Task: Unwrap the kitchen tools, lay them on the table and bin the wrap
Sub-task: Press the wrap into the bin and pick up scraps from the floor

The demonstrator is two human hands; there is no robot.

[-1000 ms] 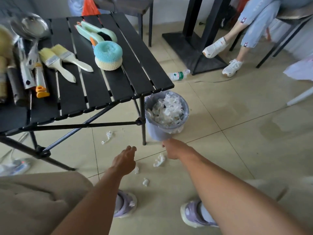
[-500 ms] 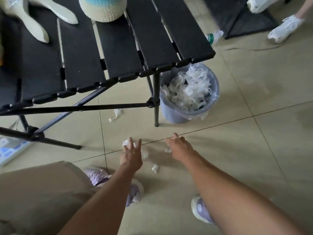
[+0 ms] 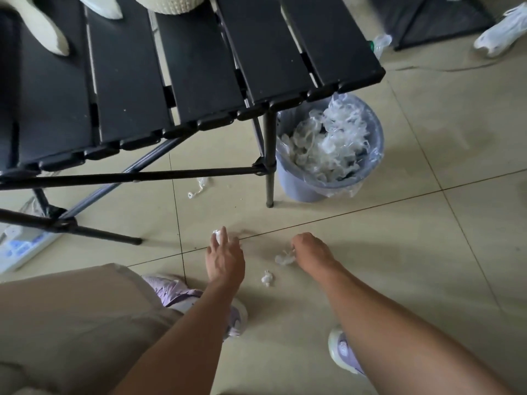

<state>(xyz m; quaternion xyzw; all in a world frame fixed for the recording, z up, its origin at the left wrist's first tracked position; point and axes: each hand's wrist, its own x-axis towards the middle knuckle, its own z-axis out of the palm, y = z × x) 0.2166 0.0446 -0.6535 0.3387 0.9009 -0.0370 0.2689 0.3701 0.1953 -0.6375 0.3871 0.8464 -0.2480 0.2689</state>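
Crumpled clear wrap lies on the tiled floor in front of my feet. My left hand (image 3: 225, 258) reaches down with straight fingers, its tips touching one small wrap ball (image 3: 216, 234). My right hand (image 3: 312, 250) is curled over a second wrap scrap (image 3: 284, 258) and pinches its edge. A third wrap bit (image 3: 266, 279) lies loose between my hands. The grey bin (image 3: 296, 189), lined with a clear bag and heaped with wrap, stands beside the table leg. On the black slatted table (image 3: 128, 81), only a brush handle (image 3: 48, 35) and a sponge's underside (image 3: 171, 4) show.
A table leg (image 3: 269, 166) and cross braces stand between my hands and the bin. Another wrap strand (image 3: 198, 186) lies under the table. A power strip (image 3: 20, 246) lies at the left. A water bottle (image 3: 380, 44) and another person's shoe (image 3: 499, 35) are at the far right.
I have bent lower and my view has dropped to the floor. Both hands came down to the scraps. The right hand's fingers have curled onto a scrap, and the left hand now touches a ball.
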